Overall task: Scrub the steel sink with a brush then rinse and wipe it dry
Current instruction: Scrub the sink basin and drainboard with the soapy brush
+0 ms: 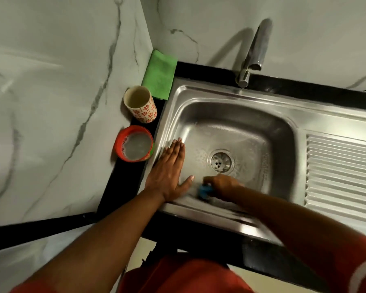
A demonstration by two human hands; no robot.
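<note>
Scrubbing the steel sink (230, 115), a person's right hand (222, 183) is closing its grip around a blue brush (205, 190) at the basin's near wall, while the left hand (169, 166), fingers flat, is bracing on the left rim; firm overlapping strokes toward the drain (220, 160) would serve best.

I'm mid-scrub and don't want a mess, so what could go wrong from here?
The red bowl of soapy water sits right beside your left hand on the sink rim; a nudge could tip it. The right hand scrubbing with the blue brush may splash the green cloth, probably needed dry.
</note>
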